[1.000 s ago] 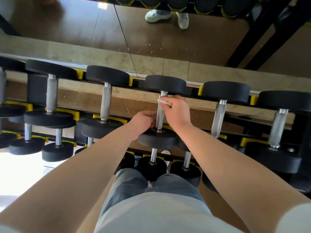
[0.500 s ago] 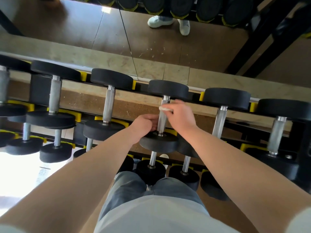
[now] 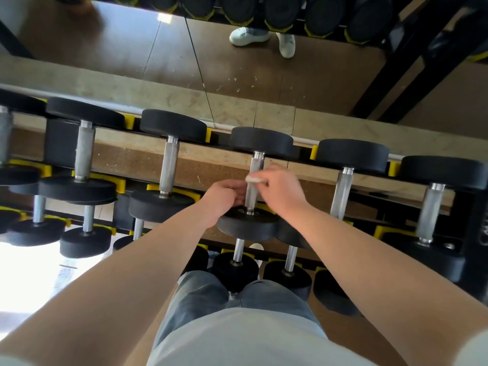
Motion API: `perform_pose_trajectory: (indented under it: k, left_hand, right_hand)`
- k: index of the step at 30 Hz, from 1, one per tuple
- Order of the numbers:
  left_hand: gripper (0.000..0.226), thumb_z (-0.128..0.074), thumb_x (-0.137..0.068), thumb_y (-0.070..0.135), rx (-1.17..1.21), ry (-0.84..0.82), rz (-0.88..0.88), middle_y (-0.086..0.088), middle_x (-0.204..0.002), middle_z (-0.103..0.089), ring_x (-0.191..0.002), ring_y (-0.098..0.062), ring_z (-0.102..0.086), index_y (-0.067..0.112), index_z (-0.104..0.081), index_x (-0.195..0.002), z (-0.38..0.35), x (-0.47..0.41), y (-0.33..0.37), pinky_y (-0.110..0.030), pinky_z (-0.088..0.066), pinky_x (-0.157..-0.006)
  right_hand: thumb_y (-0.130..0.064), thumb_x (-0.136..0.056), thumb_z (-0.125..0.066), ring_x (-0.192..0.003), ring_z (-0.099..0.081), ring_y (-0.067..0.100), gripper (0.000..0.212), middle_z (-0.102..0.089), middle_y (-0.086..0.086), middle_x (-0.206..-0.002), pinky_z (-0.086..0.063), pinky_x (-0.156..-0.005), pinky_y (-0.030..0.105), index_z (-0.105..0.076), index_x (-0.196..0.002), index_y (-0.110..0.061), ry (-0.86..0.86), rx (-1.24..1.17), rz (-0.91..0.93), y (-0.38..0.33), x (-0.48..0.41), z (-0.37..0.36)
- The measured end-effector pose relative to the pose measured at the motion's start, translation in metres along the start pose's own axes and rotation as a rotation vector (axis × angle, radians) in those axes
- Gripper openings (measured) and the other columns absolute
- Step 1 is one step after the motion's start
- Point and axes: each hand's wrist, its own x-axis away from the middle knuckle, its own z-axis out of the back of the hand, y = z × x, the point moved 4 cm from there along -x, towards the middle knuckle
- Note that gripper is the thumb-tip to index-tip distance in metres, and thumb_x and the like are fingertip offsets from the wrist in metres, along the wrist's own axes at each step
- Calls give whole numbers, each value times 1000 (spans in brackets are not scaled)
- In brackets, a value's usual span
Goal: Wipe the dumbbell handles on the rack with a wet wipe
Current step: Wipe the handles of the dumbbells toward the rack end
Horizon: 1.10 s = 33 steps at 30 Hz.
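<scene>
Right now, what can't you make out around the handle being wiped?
Head view only:
- wet wipe: one white edge shows; right hand covers the rest.
- left hand: fingertips reach the handle; whether they wrap it is hidden.
- leftmost dumbbell: cut off by the frame edge.

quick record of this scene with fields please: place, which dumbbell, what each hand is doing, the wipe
place: black rack with yellow cradles, facing a mirror
target: black round-ended dumbbell, top row, middle of view
handle: knurled silver metal handle, upper part bare
right hand: right hand pinches the wipe against the handle's middle
wipe: small white wet wipe, bunched, touching the handle
left hand: left hand, fingers curled round the handle's lower part, just above the near disc
neighbouring dumbbells: no hand on them
</scene>
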Motion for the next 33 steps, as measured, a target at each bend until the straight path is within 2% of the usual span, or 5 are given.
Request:
perform_pose_trajectory:
  k: [4, 13, 20, 27, 33]
  left_hand:
    - [40, -49, -103, 4, -38, -11, -58, 5, -123, -71, -110, -9, -68, 24, -64, -135, -1, 0, 1, -34, -55, -100]
    - [41, -63, -99, 10, -25, 41, -201, 6, -125, -68, -111, -11, -68, 25, -62, -138, -4, 3, 8, -30, -60, -91]
    - [48, -78, -87, 16, -247, 135, -279, 16, -114, -69, -105, -4, -66, 29, -60, -130, -11, 0, 9, -33, -55, -95]
    - [60, -83, -82, 30, -399, 170, -312, 9, -119, -67, -106, -11, -65, 24, -55, -135, -20, -6, 19, -24, -52, -84]
    - [57, -76, -86, 50, -447, 312, -289, 5, -118, -67, -94, -11, -60, 22, -61, -132, -28, -4, 27, -24, -49, -75]
  right_hand:
    - [-22, -102, -62, -114, -64, 9, 29, -71, -6, -125, -50, -97, 23, -71, -129, -23, 165, -262, -184, 10, -9, 14]
    - [-31, -99, -65, -93, -64, 10, 13, -68, -9, -101, -44, -72, 22, -72, -108, -24, -292, -226, -402, 31, 33, -29]
    - [-25, -99, -66, -92, -71, 17, 10, -74, -1, -104, -61, -85, 37, -70, -108, -26, 74, -761, -551, 28, -7, -4]
    - [-30, -97, -68, -86, -67, 14, 13, -70, -4, -94, -53, -73, 29, -73, -105, -21, -301, -348, -440, 42, 13, -10]
    - [-25, -101, -61, -92, -66, 14, 19, -70, -2, -104, -60, -86, 37, -71, -118, -23, -69, -519, -630, 66, 27, -7]
